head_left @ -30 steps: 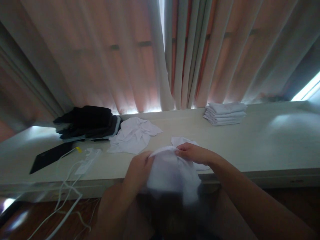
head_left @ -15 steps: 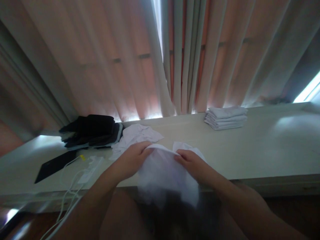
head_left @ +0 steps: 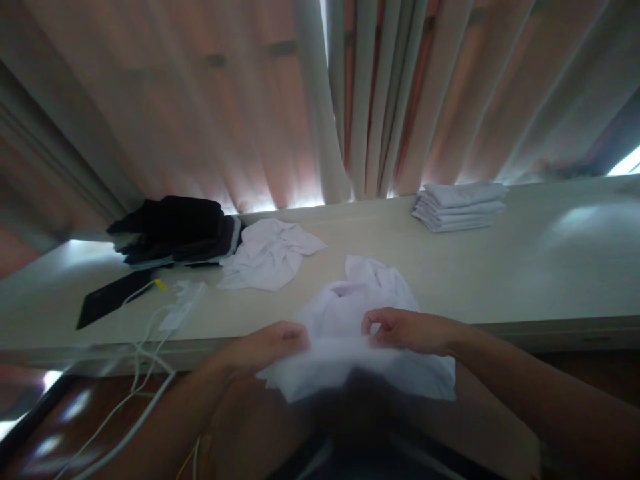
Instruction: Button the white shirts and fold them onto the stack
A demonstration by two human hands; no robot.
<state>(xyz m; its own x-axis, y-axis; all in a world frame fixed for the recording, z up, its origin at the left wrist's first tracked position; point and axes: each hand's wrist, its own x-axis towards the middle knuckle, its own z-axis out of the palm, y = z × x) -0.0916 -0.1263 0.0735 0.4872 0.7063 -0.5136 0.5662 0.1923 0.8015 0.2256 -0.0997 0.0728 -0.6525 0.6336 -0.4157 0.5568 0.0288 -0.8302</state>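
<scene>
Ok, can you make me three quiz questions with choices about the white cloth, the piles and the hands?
1. Where is the neat stack of folded white cloths?
A far right, by the curtain
B on the floor
C under the dark pile

2. What colour is the pile of folded clothes at the far left?
A red
B black
C yellow

3. How is the crumpled white cloth at the ledge's front edge held?
A by nobody
B by one hand
C by both hands

Answers: 1 A, it sits below the pink curtain. 2 B, it looks black. 3 C, left hand and right hand pinch it.
</scene>
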